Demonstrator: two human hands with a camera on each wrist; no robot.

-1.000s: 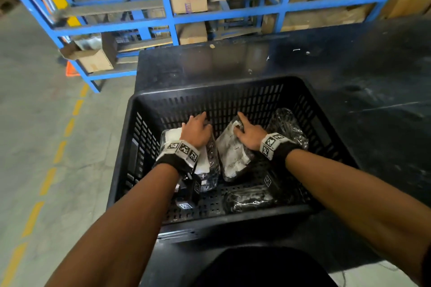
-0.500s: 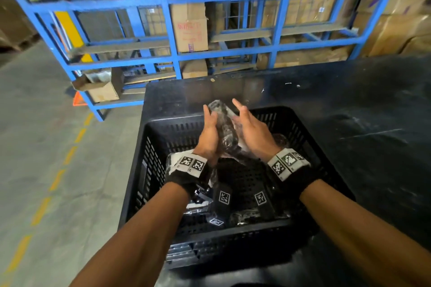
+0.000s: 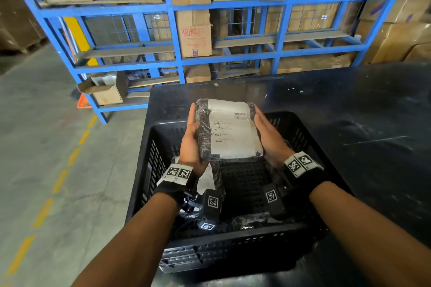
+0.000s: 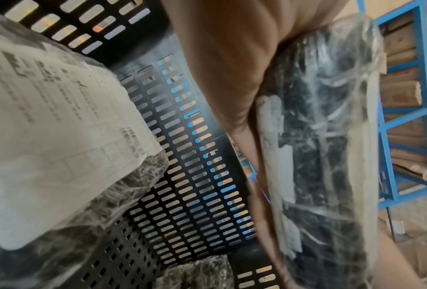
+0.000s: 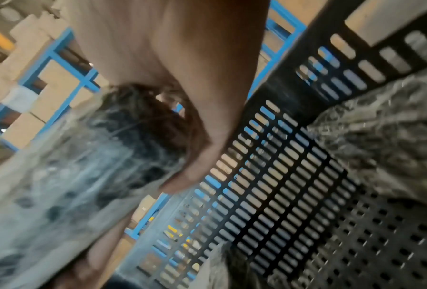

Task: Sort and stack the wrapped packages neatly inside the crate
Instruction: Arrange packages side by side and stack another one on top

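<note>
A black package wrapped in clear film (image 3: 229, 131), white label facing up, hangs above the black slotted crate (image 3: 149, 170). My left hand (image 3: 191, 140) presses its left side and my right hand (image 3: 268, 137) its right side, fingers stretched along the edges. The left wrist view shows my palm flat against the film of the held package (image 4: 326, 136); the right wrist view shows the package (image 5: 88, 166) beside my thumb. Another labelled package (image 4: 59, 133) lies at the crate's left, one (image 5: 385, 140) at its right, and one (image 3: 253, 221) by the near wall.
The crate stands on a black table (image 3: 349, 112), near its left edge. Behind the table rises blue shelving (image 3: 177, 53) loaded with cardboard boxes. Concrete floor with a dashed yellow line (image 3: 60, 179) lies to the left.
The middle package has come up out of the crate between both hands and turned from on edge to label up. My left hand left the package at the crate's left.
</note>
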